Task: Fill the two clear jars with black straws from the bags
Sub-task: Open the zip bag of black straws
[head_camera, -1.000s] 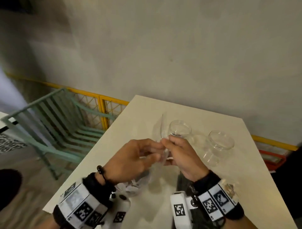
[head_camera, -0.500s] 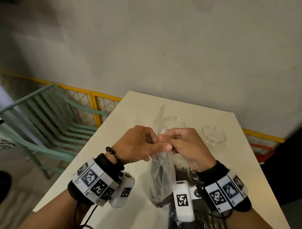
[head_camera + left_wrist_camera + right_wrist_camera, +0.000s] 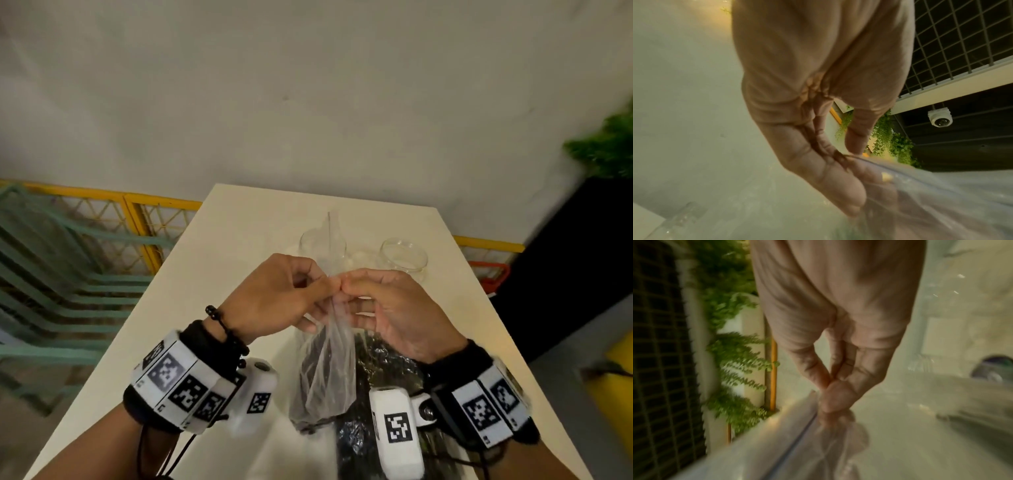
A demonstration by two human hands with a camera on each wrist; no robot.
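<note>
A clear plastic bag (image 3: 325, 373) with black straws in its bottom hangs upright above the table. My left hand (image 3: 281, 298) and right hand (image 3: 387, 308) pinch its top edge from either side, fingertips almost touching. The bag's sealed strip (image 3: 795, 433) shows in the right wrist view under my right hand (image 3: 835, 395); in the left wrist view my left hand (image 3: 840, 183) pinches the bag film (image 3: 931, 194). Two clear jars stand behind: one (image 3: 317, 245) partly behind the bag top, the other (image 3: 404, 255) to its right, both without straws.
More bagged black straws (image 3: 373, 394) lie on the white table (image 3: 212, 274) under my right wrist. Stacked green chairs (image 3: 58, 284) and a yellow railing (image 3: 137, 212) stand left. A black planter (image 3: 568, 260) with greenery stands right.
Both hands rose with the bag, lifting it upright off the table; they stay together at its top edge. The head view has tilted and shifted to the right.
</note>
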